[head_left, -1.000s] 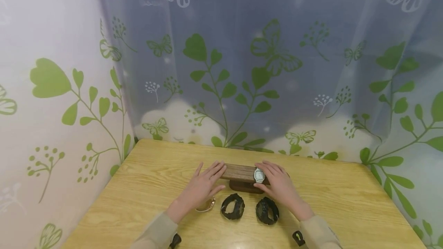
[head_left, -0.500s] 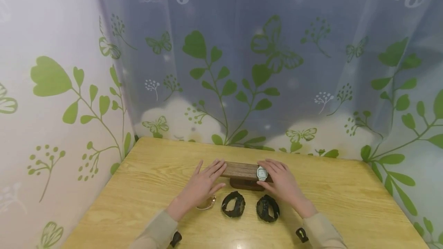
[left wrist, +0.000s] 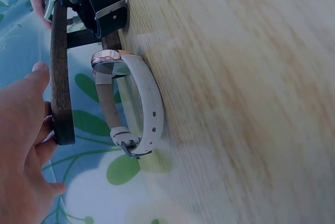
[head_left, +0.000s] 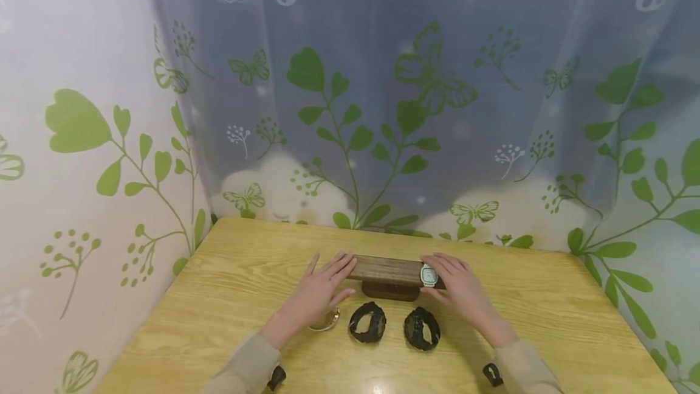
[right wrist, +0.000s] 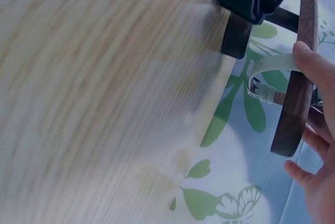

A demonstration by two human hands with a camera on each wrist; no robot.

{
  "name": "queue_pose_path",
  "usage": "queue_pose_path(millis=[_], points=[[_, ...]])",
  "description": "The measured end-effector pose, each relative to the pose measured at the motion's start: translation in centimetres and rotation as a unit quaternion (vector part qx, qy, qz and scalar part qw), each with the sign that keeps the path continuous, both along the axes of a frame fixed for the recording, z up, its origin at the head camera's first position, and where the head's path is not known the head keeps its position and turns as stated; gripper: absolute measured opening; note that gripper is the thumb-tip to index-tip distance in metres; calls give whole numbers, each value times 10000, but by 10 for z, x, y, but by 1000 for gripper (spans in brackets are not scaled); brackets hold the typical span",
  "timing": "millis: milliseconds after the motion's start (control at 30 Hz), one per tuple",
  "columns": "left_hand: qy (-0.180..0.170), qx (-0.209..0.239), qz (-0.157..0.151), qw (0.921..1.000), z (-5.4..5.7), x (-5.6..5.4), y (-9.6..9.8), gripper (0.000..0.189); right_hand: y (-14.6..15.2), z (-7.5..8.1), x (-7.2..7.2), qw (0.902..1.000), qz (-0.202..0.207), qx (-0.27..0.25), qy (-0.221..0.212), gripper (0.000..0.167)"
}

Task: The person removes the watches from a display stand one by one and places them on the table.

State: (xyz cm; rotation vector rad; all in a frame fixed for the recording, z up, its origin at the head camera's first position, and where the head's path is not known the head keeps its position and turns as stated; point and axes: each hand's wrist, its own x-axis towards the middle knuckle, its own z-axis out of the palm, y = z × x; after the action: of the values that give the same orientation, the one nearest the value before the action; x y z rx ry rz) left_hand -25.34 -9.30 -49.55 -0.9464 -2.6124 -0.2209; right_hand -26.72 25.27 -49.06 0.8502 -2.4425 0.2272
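Observation:
A dark wooden watch stand [head_left: 385,270] has a horizontal bar on a base. Around its right part sits a wristwatch [head_left: 429,275] with a pale green strap [right wrist: 275,63] and a square face. My right hand [head_left: 462,290] pinches this watch, thumb in front and fingers over the far side. My left hand [head_left: 317,290] holds the bar's left end; in the left wrist view the thumb [left wrist: 39,75] is at the near side and the fingers reach behind the bar. The watch's face is hidden in the right wrist view.
In front of the stand, two black watches [head_left: 368,323] [head_left: 422,329] stand on the wooden table [head_left: 262,248]. A white-strapped watch [left wrist: 149,98] with a rose-gold case stands by my left wrist. A curtain [head_left: 350,138] with leaves and butterflies hangs behind.
My right hand has moved to the right along the bar, and the pale green watch has moved with it. My left hand has stayed at the bar's left end.

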Motion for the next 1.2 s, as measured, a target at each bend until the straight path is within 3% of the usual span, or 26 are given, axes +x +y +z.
queue_pose_path(millis=[700, 1100, 1200], points=[[-10, 101, -36, 9999, 0, 0, 0, 65, 30, 5, 10, 9996, -220, -77, -137, 70], [82, 74, -27, 9999, -1, 0, 1, 64, 55, 14, 23, 9993, -169, -285, 179, 62], [81, 125, -52, 9999, -1, 0, 1, 64, 61, 17, 27, 9990, -172, -337, 226, 73]])
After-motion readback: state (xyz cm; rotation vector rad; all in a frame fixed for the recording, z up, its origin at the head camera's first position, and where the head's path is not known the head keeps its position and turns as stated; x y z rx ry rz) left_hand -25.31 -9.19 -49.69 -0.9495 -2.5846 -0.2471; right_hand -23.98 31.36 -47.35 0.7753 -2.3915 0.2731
